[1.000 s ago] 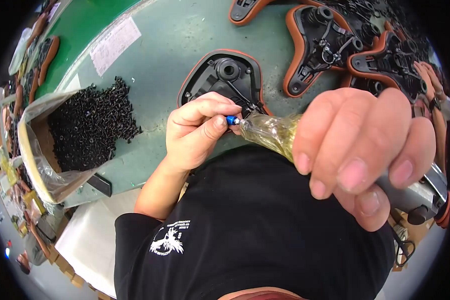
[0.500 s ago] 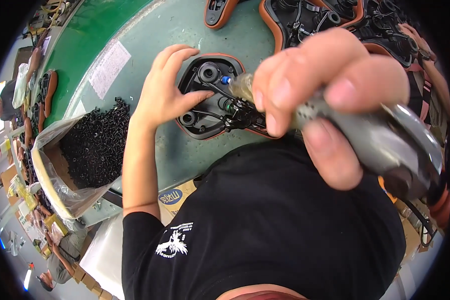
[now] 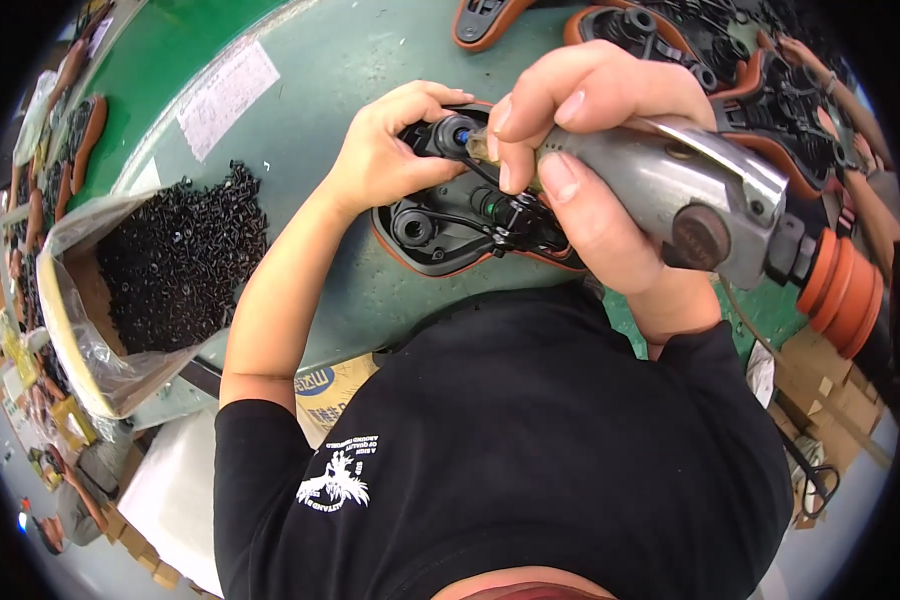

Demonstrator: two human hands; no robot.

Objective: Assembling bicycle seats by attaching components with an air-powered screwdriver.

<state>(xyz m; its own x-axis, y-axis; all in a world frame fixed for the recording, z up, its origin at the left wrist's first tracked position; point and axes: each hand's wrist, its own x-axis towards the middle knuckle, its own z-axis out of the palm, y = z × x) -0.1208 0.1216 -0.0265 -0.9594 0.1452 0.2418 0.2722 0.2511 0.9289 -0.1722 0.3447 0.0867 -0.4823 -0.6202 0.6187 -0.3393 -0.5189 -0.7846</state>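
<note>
A bicycle saddle [image 3: 435,262] lies upside down on the bench, its black underside up and an orange-brown edge round it. My left hand [image 3: 395,150] grips its left end, fingers at the far rim and thumb beside a round black rubber damper [image 3: 453,135]. A second damper [image 3: 413,228] sits nearer me, and a dark clamp [image 3: 520,220] is in the middle. My right hand [image 3: 610,140] is closed round a metal air screwdriver [image 3: 690,180] with a reddish-orange sleeve at its rear. Its blue tip [image 3: 463,136] meets the damper by my left thumb; any screw there is hidden.
At the left stands a plastic-lined box [image 3: 90,350] heaped with black screws [image 3: 185,270]. A paper sheet [image 3: 228,98] lies on the bench [image 3: 360,60]. More upturned saddles [image 3: 630,30] crowd the far right, near another person's arm [image 3: 860,115]. Cardboard boxes [image 3: 820,390] are at lower right.
My right hand has moved the screwdriver away from the camera, down onto the saddle's damper. My left hand has shifted right and closed from a spread pose onto the saddle's end.
</note>
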